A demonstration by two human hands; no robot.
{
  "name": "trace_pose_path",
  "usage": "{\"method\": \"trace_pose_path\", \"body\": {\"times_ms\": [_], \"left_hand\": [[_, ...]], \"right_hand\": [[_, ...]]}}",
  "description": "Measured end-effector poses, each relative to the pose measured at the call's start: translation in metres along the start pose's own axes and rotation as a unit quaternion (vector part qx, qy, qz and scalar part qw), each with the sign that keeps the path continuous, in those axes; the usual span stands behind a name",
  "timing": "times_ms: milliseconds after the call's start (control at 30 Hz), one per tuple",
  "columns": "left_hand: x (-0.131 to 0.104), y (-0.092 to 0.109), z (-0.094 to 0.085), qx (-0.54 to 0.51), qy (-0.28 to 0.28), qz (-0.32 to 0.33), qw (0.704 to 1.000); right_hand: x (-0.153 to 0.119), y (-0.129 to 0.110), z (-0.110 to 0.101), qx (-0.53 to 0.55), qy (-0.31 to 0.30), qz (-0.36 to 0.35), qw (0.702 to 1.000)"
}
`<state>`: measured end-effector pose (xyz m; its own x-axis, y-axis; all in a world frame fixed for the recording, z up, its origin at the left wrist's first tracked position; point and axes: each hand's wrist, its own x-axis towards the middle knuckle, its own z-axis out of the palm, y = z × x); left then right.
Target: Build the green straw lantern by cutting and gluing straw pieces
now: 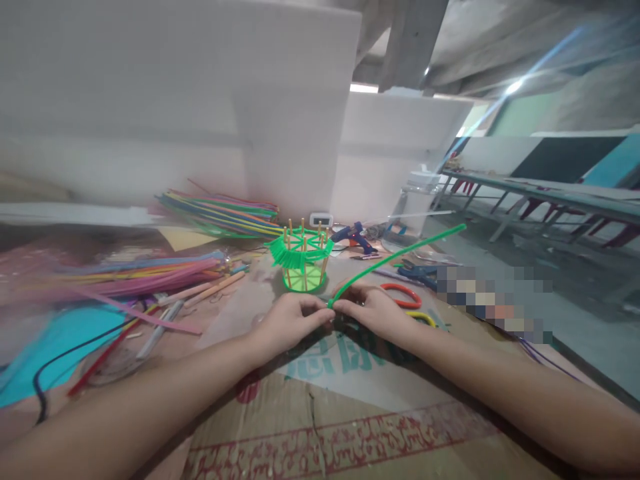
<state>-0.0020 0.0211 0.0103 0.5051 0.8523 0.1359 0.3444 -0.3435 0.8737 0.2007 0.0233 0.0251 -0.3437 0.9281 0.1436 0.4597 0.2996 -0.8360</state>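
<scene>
A green pipe cleaner (400, 255) runs from my fingertips up to the right, its far end free. My left hand (295, 317) pinches its near end between thumb and fingers. Close against it, my right hand (375, 310) grips the same end, so the fingertips of both hands almost meet. Just beyond them stands a small round frame (305, 257) with upright wooden sticks, a green base, and a green spoked ring near the top. Short green fringe hangs along the ring's left and front side.
Bundles of coloured pipe cleaners (220, 213) lie behind and at left. A blue glue gun (353, 235) rests at the back. Scissors with red handles (403, 295) and a yellow-handled tool (423, 319) lie by my right hand. A blue sheet (70, 347) is at left.
</scene>
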Motion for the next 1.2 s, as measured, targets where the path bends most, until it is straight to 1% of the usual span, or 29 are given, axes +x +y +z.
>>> {"method": "trace_pose_path", "body": {"times_ms": [67, 167, 300, 367, 567, 633, 700, 733, 800, 867, 900, 967, 1033, 1100, 1133, 1200], "left_hand": [[0.0, -0.001, 0.0, -0.001, 0.003, 0.001, 1.0], [0.0, -0.002, 0.001, 0.014, 0.003, 0.007, 1.0], [0.0, -0.001, 0.003, 0.007, 0.002, 0.014, 1.0], [0.001, -0.001, 0.003, 0.01, 0.004, 0.01, 1.0], [0.0, 0.003, 0.0, 0.011, -0.008, 0.019, 1.0], [0.0, 0.004, -0.001, 0.007, -0.004, 0.013, 1.0], [-0.001, 0.004, -0.001, -0.003, -0.001, 0.011, 1.0], [-0.001, 0.004, -0.001, -0.012, 0.003, 0.012, 1.0], [0.0, 0.001, 0.0, -0.029, 0.011, 0.014, 0.999], [0.002, -0.003, 0.0, -0.037, 0.018, 0.008, 0.999], [0.004, -0.005, 0.001, -0.04, 0.023, 0.003, 0.999], [0.006, -0.01, 0.001, -0.048, 0.033, -0.002, 0.998], [0.007, -0.011, 0.0, -0.058, 0.036, -0.003, 0.998], [0.008, -0.011, 0.0, -0.063, 0.031, -0.007, 0.998], [0.007, -0.01, -0.001, -0.061, 0.028, -0.01, 0.998], [0.007, -0.008, -0.002, -0.051, 0.026, -0.012, 0.998]], "right_hand": [[0.009, 0.002, -0.005, 0.011, 0.022, -0.017, 1.0], [0.032, 0.007, -0.009, 0.003, 0.065, -0.053, 0.996], [0.065, 0.009, -0.005, -0.096, 0.05, -0.069, 0.992], [0.078, 0.008, -0.002, -0.123, 0.051, -0.074, 0.988], [0.113, 0.008, 0.003, -0.092, 0.063, -0.054, 0.992], [0.123, 0.008, 0.0, -0.074, 0.067, -0.045, 0.994], [0.126, 0.008, -0.006, -0.066, 0.071, -0.035, 0.995], [0.123, 0.009, -0.01, -0.065, 0.074, -0.03, 0.995], [0.107, 0.011, -0.023, -0.071, 0.082, -0.023, 0.994], [0.08, 0.016, -0.039, -0.089, 0.079, -0.028, 0.993], [0.064, 0.018, -0.048, -0.131, 0.073, -0.046, 0.988], [0.032, 0.023, -0.064, -0.194, 0.025, -0.07, 0.978], [0.007, 0.025, -0.075, -0.207, -0.012, -0.039, 0.978], [-0.007, 0.024, -0.075, -0.181, -0.014, -0.006, 0.983], [-0.009, 0.021, -0.071, -0.159, -0.013, 0.003, 0.987], [-0.006, 0.012, -0.056, -0.102, -0.014, 0.006, 0.995]]}}
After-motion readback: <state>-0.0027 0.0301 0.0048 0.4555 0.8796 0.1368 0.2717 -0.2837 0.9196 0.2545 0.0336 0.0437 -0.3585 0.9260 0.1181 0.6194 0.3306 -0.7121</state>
